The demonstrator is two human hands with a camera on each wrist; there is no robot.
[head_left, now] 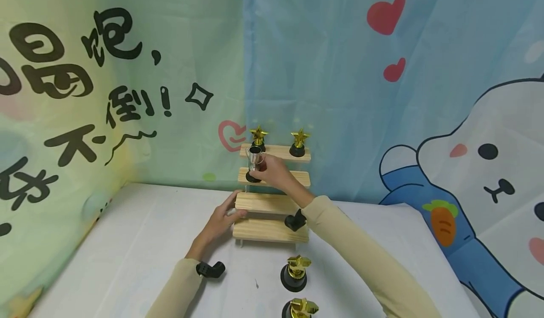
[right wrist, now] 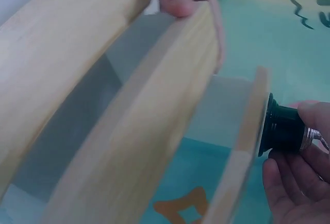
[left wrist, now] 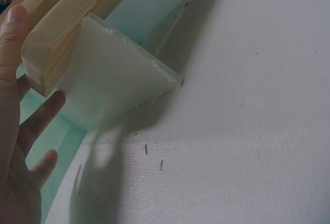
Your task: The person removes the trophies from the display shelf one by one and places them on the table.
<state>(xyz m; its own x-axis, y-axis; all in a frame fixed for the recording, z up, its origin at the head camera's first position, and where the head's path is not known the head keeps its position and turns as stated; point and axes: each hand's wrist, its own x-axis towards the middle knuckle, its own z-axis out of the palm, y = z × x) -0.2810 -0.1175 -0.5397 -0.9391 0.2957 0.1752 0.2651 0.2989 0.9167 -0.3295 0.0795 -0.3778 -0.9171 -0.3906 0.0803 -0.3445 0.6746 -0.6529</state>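
A small silver trophy cup (head_left: 255, 156) with a black base stands upright on the left part of the second-highest board of a tiered wooden display stand (head_left: 267, 230). My right hand (head_left: 276, 171) pinches the cup near its lower part; in the right wrist view, thumb and fingers meet around the black base (right wrist: 286, 128), which touches the board. At the stand's left end, my left hand (head_left: 223, 218) holds a lower board, its thumb on the front edge (right wrist: 178, 0) and fingers around the end. Two gold star trophies (head_left: 299, 143) stand on the top board.
Two more gold star trophies with black bases, one nearer the stand (head_left: 294, 273) and another at the bottom edge (head_left: 300, 308), stand on the white-covered table (head_left: 148, 233). Printed cloth backdrops (head_left: 331, 72) rise behind. Black wrist devices (head_left: 210, 270) are worn on both arms.
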